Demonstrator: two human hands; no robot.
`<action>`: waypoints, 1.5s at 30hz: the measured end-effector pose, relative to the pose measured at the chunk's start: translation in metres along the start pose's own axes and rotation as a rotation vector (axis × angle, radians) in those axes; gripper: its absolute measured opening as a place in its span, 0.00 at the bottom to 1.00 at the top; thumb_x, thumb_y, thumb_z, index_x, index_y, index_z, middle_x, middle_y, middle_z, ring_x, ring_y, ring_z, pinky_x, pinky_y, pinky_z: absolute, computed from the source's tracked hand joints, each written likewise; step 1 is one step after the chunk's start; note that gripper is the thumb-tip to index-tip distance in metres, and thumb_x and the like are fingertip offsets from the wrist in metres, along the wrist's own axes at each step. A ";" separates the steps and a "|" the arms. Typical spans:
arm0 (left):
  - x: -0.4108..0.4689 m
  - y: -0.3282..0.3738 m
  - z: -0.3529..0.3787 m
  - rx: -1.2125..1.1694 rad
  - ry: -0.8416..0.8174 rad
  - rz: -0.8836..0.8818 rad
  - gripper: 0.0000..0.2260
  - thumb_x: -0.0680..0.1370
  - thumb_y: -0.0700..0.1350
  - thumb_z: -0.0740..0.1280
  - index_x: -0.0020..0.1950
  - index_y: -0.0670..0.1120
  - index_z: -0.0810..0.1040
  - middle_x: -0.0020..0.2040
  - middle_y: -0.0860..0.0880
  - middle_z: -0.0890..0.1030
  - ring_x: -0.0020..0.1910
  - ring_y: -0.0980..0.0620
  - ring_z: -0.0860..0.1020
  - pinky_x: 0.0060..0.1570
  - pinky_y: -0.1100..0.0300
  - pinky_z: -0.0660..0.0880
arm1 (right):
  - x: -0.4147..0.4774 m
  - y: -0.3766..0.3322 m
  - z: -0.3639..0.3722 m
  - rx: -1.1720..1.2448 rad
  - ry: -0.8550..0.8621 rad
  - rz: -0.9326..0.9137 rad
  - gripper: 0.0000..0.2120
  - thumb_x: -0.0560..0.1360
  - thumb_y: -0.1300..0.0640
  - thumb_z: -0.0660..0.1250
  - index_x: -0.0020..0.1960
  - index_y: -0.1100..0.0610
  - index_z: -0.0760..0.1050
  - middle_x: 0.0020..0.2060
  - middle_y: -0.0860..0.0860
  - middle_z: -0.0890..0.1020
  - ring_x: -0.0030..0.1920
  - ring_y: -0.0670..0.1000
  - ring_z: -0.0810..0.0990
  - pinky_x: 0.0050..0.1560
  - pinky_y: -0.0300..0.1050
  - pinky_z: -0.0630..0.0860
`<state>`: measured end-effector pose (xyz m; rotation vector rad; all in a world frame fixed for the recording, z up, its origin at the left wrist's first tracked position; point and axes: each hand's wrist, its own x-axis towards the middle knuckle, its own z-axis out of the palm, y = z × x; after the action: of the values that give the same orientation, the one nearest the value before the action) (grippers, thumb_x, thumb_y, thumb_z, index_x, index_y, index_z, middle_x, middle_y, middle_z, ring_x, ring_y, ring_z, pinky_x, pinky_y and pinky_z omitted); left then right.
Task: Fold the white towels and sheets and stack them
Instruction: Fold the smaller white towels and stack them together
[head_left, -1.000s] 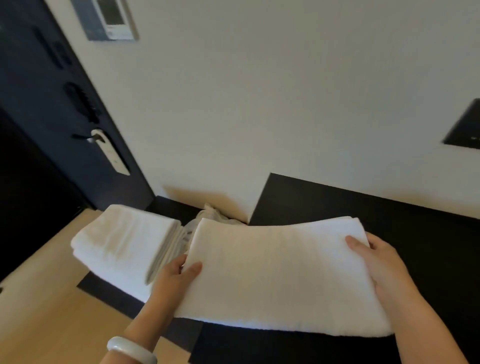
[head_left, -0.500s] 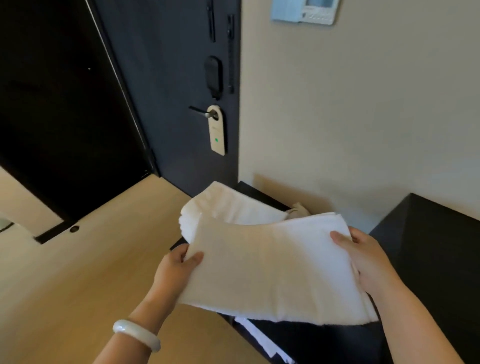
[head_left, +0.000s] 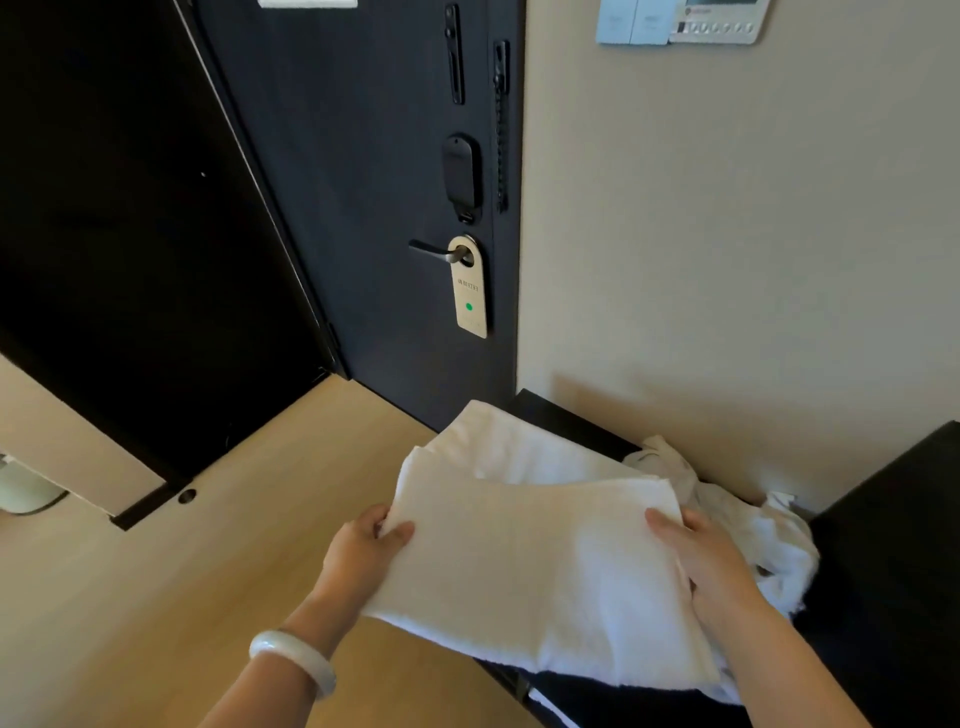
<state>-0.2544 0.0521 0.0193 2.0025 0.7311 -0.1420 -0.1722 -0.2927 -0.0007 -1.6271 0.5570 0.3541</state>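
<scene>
While both forearms reach forward from the near side, the left hand (head_left: 358, 556) pinches the left edge of the folded white towel (head_left: 530, 566), thumb on top and fingers curled beneath. The right hand (head_left: 709, 564) grips the right edge, thumb laid over the cloth. The towel is held flat over a second folded towel (head_left: 519, 447) on the low black worktop (head_left: 571, 423); whether they touch cannot be told. Crumpled white linen (head_left: 774, 535) lies to the right, near the wall. A pale bangle (head_left: 293, 657) circles the left wrist.
</scene>
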 end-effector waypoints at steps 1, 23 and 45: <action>0.011 0.003 0.000 0.018 -0.013 0.008 0.02 0.77 0.50 0.69 0.46 0.54 0.80 0.38 0.52 0.84 0.36 0.51 0.83 0.40 0.55 0.79 | 0.004 0.002 0.002 0.032 0.014 0.020 0.06 0.77 0.54 0.70 0.53 0.54 0.80 0.47 0.56 0.84 0.48 0.60 0.83 0.47 0.54 0.80; 0.247 0.018 0.044 0.245 -0.560 0.083 0.10 0.84 0.47 0.60 0.62 0.46 0.74 0.56 0.47 0.79 0.54 0.48 0.78 0.56 0.51 0.76 | 0.076 0.041 0.056 0.118 0.391 0.331 0.20 0.78 0.48 0.68 0.65 0.57 0.75 0.51 0.55 0.82 0.49 0.60 0.80 0.47 0.53 0.78; 0.230 0.027 0.093 1.020 -0.592 0.918 0.38 0.81 0.58 0.62 0.80 0.55 0.39 0.80 0.51 0.36 0.79 0.46 0.36 0.76 0.45 0.42 | 0.066 0.024 0.145 -1.247 0.365 -0.293 0.40 0.76 0.44 0.67 0.80 0.50 0.49 0.80 0.54 0.51 0.79 0.57 0.48 0.76 0.62 0.46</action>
<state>-0.0340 0.0661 -0.0979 2.8019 -0.8380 -0.6049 -0.1172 -0.1614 -0.0756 -2.9779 0.3411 0.1668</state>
